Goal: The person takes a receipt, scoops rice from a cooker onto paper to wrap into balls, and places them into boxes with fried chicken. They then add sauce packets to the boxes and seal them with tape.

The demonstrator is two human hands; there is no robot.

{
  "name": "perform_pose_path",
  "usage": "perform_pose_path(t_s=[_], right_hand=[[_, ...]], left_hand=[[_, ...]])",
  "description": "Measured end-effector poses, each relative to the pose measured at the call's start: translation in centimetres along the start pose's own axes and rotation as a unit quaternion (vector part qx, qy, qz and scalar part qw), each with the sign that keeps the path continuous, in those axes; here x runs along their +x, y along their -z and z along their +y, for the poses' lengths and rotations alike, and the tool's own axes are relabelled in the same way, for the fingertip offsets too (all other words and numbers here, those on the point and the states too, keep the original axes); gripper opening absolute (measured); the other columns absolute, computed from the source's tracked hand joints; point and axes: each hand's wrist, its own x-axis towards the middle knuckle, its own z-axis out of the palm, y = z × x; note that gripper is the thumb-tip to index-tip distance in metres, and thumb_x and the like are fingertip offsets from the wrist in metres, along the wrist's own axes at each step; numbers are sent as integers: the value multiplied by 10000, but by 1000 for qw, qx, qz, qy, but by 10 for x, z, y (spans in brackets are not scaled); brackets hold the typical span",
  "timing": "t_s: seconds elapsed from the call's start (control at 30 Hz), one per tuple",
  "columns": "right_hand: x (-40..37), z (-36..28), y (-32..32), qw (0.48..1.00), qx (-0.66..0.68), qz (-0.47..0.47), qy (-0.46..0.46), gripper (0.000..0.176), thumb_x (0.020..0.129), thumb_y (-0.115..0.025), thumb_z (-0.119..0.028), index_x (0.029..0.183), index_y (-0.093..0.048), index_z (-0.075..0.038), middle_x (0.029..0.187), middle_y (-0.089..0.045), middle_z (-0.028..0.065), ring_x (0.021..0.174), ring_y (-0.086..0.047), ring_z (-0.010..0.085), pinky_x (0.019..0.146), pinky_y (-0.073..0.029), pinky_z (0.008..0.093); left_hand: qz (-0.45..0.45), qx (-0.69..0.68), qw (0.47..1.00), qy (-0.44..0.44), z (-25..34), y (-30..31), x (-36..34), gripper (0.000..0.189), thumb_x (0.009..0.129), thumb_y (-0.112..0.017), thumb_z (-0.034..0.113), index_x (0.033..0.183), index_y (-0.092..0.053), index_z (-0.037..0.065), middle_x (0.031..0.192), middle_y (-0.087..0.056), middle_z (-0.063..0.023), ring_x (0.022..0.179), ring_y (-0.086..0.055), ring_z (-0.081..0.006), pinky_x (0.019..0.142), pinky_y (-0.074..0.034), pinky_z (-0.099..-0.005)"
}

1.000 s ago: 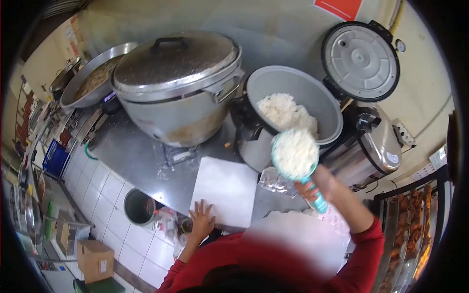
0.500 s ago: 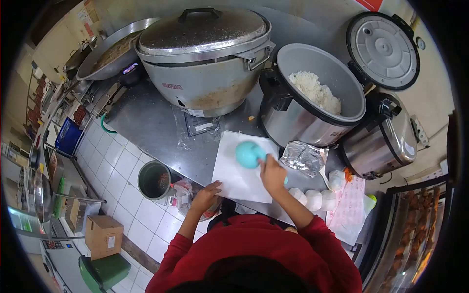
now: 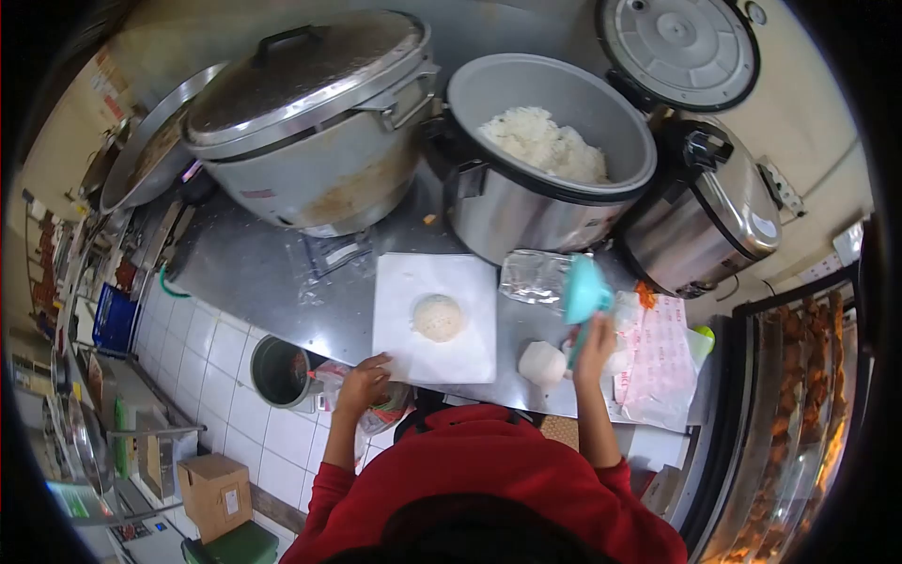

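Beyond the white paper (image 3: 470, 277) stands an open rice cooker (image 3: 512, 221), white rice (image 3: 540, 141) heaped inside; to the paper's far left is a large lidded pot (image 3: 301, 179). A foil packet (image 3: 534, 275) lies just right of the paper, and a closed cooker (image 3: 700, 221) stands farther right. Nearer, on the paper's right, sit white wrapped bundles (image 3: 542, 365), partly blocked from view by the right hand, with printed sheets (image 3: 658, 352) past them.

The paper lies near the front edge of a metal surface (image 3: 244, 258). Left of and below it are a bin (image 3: 279, 369) and a tiled floor (image 3: 225, 381); well to its right is a glass case of food (image 3: 789, 423).

A rounded rice mound (image 3: 439, 318) sits on the middle of the paper. The right hand (image 3: 594, 350), right of the paper, is closed around the handle of a teal scoop (image 3: 584, 289). The left hand (image 3: 365, 383) is at the paper's near left corner, fingers loosely bent; whether it grips the edge I cannot tell.
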Motion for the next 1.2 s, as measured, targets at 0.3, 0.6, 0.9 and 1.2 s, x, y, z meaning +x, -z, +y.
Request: perform_pose_path(t_s=[0.3,0.6,0.9,1.2], right_hand=[[19,77,189,834,-412,324,-170,393,874,-551,-396,929,-560,-7,865,-619,201,810,-599,378,703,-432,481],[68,56,74,977,-161,-59,130,485,749,-710,-153,1172,-514,-15,1163,-542,129,1082,-515,239,856,-450,348],[61,103,-6,993,-81,-42,80,363,837,-653,-167,1092,-566,76,779,-626,143,758,-595,230,728,-453,314],[33,-33,1,979,69,-191,27,139,895,-589,-78,989,-581,24,824,-579,14,743,-511,61,689,-414,201]], left_hand=[[-11,22,1000,-16,25,23,35,110,652,-709,36,745,-656,57,802,-678,-77,748,-658,-240,681,-506,-318],[23,67,997,22,32,20,37,99,673,-725,49,753,-669,42,806,-688,-89,760,-669,-248,677,-509,-333],[63,43,990,119,40,19,28,160,727,-703,108,881,-668,81,766,-690,-64,739,-676,-233,643,-501,-327],[66,40,995,69,48,26,21,531,678,-770,147,1162,-550,143,1005,-649,-55,980,-612,-246,851,-457,-368]])
